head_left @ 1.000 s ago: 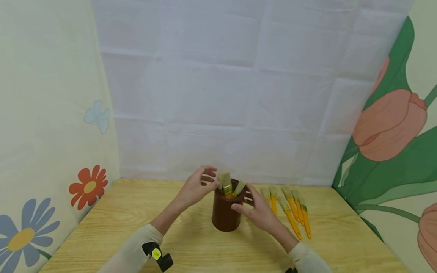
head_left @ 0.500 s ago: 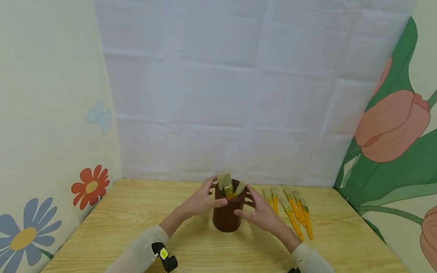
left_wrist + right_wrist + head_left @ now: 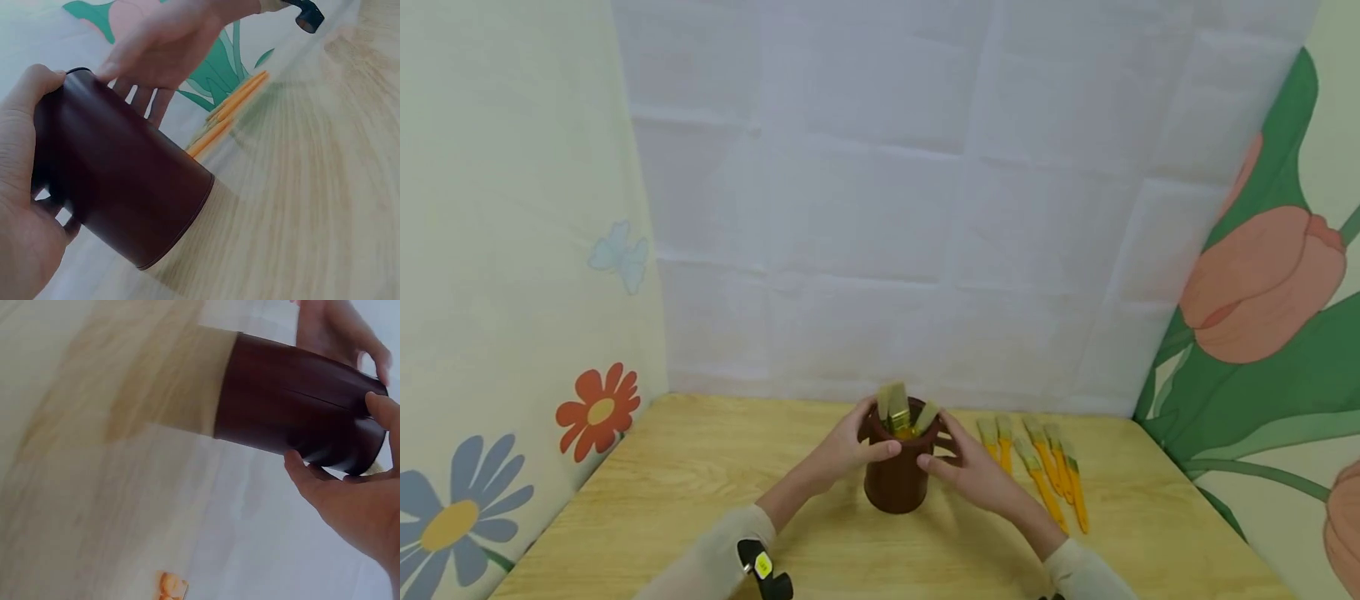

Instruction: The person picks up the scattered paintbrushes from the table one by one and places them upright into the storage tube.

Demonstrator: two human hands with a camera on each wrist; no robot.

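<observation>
I have both hands on the brown cup point(image 3: 897, 475), which stands upright on the wooden table point(image 3: 700, 492) about midway between its left and right edges and nearer the back edge than the front. My left hand point(image 3: 848, 450) wraps the cup's left side near the rim, thumb curled across the front; the left wrist view shows the fingers closed round the wall. My right hand point(image 3: 976, 475) cups the right side, thumb on the front, fingers spread behind; the right wrist view shows it gripping just under the rim. Several brushes point(image 3: 901, 412) stand in the cup, bristles up. A row of loose yellow-handled brushes point(image 3: 1041, 467) lies flat just right of my right hand, toward the back right corner, handles pointing at me. I judge this to be a steadying or shifting hold on the cup between loads. The next move, as I read it, calls for freeing the right hand and pinching the nearest loose brush by its handle while the left keeps the cup from tipping.
</observation>
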